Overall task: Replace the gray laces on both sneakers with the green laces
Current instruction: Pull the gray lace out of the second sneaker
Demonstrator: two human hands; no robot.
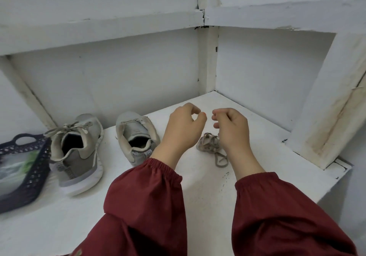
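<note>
On the white desk (198, 192), in a corner of white-painted walls, 2 gray sneakers stand side by side, heels twd the camera. The left sneaker (76, 154) has gray laces tied in a bow at the top. The right sneaker (136, 135) sits just beside the left hand (183, 126); can't tell if any lace is left in it. A loose gray lace (208, 145) lies in a heap on the desk, right of that sneaker and partly behind the right hand (232, 128).

Both hands hover above the desk, near each other but apart. Left fingers (195, 110) are loosely curled, thumb tip near forefinger, w/ nothing seen in them. Right fingers (216, 115) are curled too; can't tell whether they pinch a strand of the heap.

At far left a dark mesh basket (33, 176) touches the left sneaker. It holds a clear bag (17, 168) w/ smth green in it. Dark red sleeves (146, 196) cover both forearms.
</note>
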